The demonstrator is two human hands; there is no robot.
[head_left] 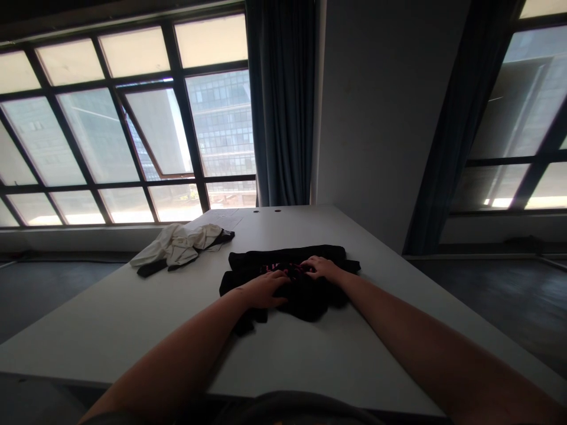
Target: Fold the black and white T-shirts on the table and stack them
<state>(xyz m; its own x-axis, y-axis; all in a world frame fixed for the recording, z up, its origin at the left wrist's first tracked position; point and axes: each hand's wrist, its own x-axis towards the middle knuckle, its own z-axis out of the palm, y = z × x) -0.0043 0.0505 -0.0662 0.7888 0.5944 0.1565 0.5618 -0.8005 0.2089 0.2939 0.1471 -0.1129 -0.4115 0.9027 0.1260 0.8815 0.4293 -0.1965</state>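
Note:
A black garment [287, 260] with a bit of pink print lies crumpled on the white table [310, 348], a little beyond its middle. My left hand [266, 289] rests flat on the garment's near left part, fingers stretched forward. My right hand [321, 267] lies on top of the garment near the pink print, its fingers curled and pressing into the cloth. Both forearms reach out from the bottom of the view.
A cream and black garment [177, 248] lies bunched at the table's far left corner. A sheet of paper [228, 219] lies behind it. Large windows [133, 130], dark curtains [283, 106] and a white wall pillar [381, 118] stand beyond the table.

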